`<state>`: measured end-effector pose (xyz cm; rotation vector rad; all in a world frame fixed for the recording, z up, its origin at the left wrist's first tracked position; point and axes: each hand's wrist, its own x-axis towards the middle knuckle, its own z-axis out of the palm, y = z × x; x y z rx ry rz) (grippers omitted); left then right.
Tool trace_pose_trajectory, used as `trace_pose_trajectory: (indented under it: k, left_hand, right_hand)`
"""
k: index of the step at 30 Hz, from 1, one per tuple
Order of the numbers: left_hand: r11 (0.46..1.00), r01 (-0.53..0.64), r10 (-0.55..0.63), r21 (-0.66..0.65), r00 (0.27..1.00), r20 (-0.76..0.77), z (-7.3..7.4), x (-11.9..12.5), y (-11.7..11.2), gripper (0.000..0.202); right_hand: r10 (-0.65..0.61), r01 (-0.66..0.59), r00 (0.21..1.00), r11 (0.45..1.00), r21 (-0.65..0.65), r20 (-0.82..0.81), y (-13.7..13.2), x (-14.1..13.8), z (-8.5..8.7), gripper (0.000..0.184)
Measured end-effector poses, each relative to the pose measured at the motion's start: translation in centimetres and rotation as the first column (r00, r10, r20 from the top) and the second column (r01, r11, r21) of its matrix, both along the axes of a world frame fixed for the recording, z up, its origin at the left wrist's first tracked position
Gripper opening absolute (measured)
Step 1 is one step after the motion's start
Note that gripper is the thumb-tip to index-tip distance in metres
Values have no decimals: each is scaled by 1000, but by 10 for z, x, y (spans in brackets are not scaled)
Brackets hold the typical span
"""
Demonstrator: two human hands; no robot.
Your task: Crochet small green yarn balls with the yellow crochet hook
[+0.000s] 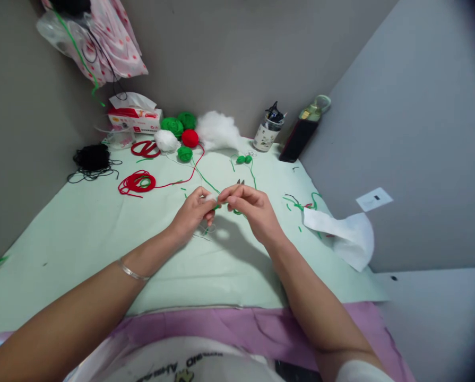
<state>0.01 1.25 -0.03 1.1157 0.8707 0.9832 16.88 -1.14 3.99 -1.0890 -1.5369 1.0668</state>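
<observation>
My left hand (195, 209) and my right hand (250, 208) meet above the middle of the pale green table cover (81, 233), fingers pinched together. Between the fingertips sits a small white and green yarn piece (214, 198). A green yarn strand (203, 178) runs from it back toward the yarn balls. A small pair of scissors (240, 182) shows just behind my right hand; I cannot tell whether the hand holds it. A thin bracelet (130, 272) circles my left wrist.
At the back lie green (172, 125), red (190, 138) and white (166, 140) yarn balls, white stuffing (218, 130), a tissue box (134, 119), black yarn (91, 158), a red yarn coil (137, 183), a jar (267, 133) and a bottle (304, 128). White cloth (346, 233) hangs at the right edge.
</observation>
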Motion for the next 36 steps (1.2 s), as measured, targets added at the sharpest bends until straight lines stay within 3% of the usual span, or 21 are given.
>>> trace_pose_trajectory:
  k: [2,4,6,9,13,16,21,28,36]
  left_hand:
    - [999,-26,26,26,999,-19,-1,0,-1,23]
    - [996,-60,63,70,997,-37,-2,0,-3,22]
    - [988,-92,98,122,994,-45,-2,1,-5,22]
    - [977,-108,118,183,992,-48,-2,3,-9,21]
    - [973,-102,115,207,992,-51,-2,4,-10,19]
    - [978,-79,91,193,994,-52,-4,4,-8,20]
    - [990,-30,36,141,998,-43,-4,2,-5,24]
    - [997,57,-60,50,997,53,9,-5,-4,29]
    - [995,102,-102,1,993,51,6,-10,0,32]
  right_hand:
    - [24,-42,989,991,-125,-143,1,-1,0,22]
    - [-46,21,989,985,-173,-143,3,-2,-3,22]
    - [-64,63,998,986,-156,3,6,-1,-6,22]
    - [42,-13,959,994,-106,281,8,2,-10,35]
    - [106,-71,932,991,-112,347,9,4,-10,40]
    - [112,-71,942,988,-138,316,9,3,-10,44]
    - [14,19,931,996,-85,365,12,2,-13,48]
    - [-78,77,894,997,21,441,10,3,-15,33]
    - [-107,75,856,994,83,505,6,2,-15,27]
